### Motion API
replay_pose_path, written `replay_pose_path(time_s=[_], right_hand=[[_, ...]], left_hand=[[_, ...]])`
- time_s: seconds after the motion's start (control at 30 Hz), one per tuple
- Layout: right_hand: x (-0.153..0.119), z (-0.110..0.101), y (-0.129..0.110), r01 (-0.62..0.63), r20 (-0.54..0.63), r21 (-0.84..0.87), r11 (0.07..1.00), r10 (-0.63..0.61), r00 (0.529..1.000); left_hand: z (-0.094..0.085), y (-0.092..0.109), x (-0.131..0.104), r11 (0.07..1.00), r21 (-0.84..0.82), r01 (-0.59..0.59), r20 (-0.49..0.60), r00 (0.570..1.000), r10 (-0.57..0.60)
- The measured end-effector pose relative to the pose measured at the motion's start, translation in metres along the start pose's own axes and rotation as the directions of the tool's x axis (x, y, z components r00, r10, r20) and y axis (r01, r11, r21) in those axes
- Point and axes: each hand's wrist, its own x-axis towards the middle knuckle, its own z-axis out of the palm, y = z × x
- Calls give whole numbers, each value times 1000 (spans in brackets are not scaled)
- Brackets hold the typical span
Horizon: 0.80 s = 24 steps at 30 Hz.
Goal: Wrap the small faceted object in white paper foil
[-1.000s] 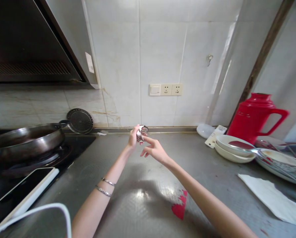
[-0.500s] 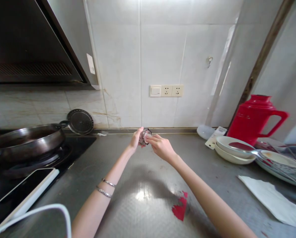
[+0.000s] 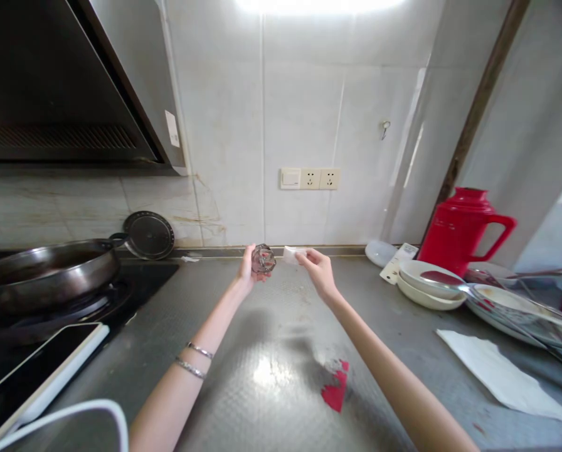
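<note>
My left hand (image 3: 247, 271) holds a small clear cut-glass cup (image 3: 263, 258) above the back of the steel counter (image 3: 271, 351), its mouth turned toward my right hand. My right hand (image 3: 319, 269) pinches a small white piece (image 3: 290, 254), perhaps tissue or cloth, just to the right of the glass and apart from it. Two thin bracelets circle my left forearm (image 3: 194, 360).
A dark wok (image 3: 41, 270) sits on the stove at left, a round lid (image 3: 148, 235) leaning on the wall behind it. A phone (image 3: 36, 370) lies front left. At right stand a red thermos jug (image 3: 460, 229), stacked bowls and plates (image 3: 431, 285), and white paper (image 3: 500, 375). A red stain (image 3: 335, 390) marks the counter.
My right hand's fingers were at the glass's mouth; now that hand has drawn away to the right holding the white piece. The glass has stayed in my left hand.
</note>
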Motion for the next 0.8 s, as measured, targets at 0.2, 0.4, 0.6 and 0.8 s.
replay_pose_path(time_s=[0.2, 0.4, 0.6, 0.8], right_hand=[[-10, -3, 16, -247, -173, 231, 941, 290, 941], [-30, 12, 39, -289, -147, 183, 940, 317, 937], [-50, 22, 50, -199, -51, 18, 980, 200, 979], [-67, 26, 48, 95, 194, -280, 955, -40, 980]], left_hand=[[-18, -10, -17, 964, -215, 153, 114, 985, -131], [-27, -34, -42, 893, -351, 281, 182, 956, -229], [-24, -69, -52, 828, -458, 324, 98, 944, -315], [-15, -88, -55, 793, -564, 230, -13, 958, -286]])
